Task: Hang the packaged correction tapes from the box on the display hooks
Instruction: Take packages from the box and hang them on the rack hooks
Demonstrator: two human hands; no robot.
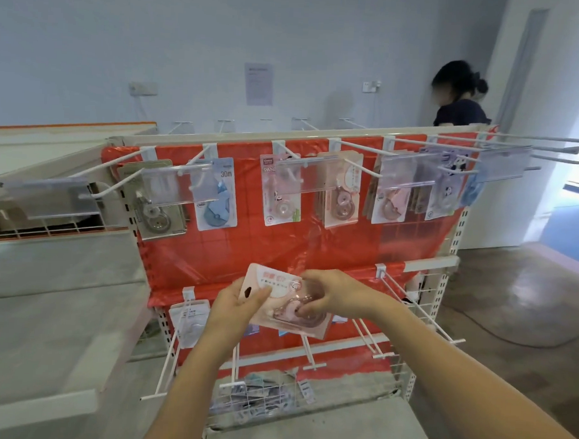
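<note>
Gripping a pink correction tape pack [286,302], left hand [241,303] and right hand [331,292] face crowded, seemingly full upper hooks [350,155].

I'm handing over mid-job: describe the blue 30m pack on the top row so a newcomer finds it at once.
Start at the red backing sheet of the rack and follow its top row of hooks from the left. The blue pack hangs on the second stocked hook, between a grey pack and a pink panda pack. It alone is marked 30m.
</note>
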